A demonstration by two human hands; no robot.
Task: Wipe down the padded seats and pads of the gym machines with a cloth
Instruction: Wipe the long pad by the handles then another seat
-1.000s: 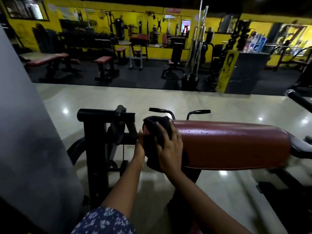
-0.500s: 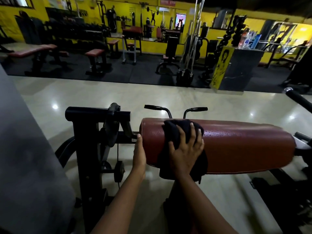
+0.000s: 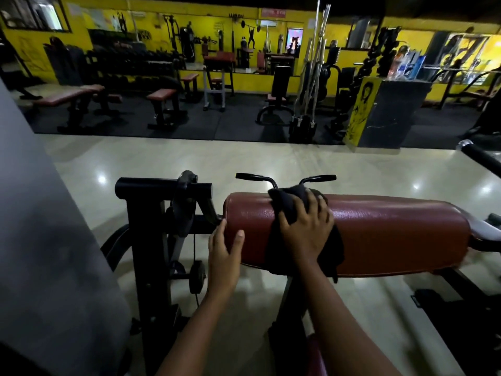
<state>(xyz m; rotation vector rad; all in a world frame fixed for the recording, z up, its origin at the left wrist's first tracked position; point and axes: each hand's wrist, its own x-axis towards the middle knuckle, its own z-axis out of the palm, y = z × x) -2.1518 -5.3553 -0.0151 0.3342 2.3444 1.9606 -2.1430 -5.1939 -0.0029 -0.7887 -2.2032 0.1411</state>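
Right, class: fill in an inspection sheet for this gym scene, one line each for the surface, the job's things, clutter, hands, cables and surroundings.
Surface: red pad, glossy and creased.
Job's things: black cloth draped over the pad's top and front.
Clutter: nothing seen.
Hands: left hand rests on the pad's left end; right hand presses the cloth onto the pad, fingers spread.
Cables: one thin cable hangs beside the black frame, left of the pad.
Surroundings: shiny pale floor; benches on a dark mat; yellow wall behind.
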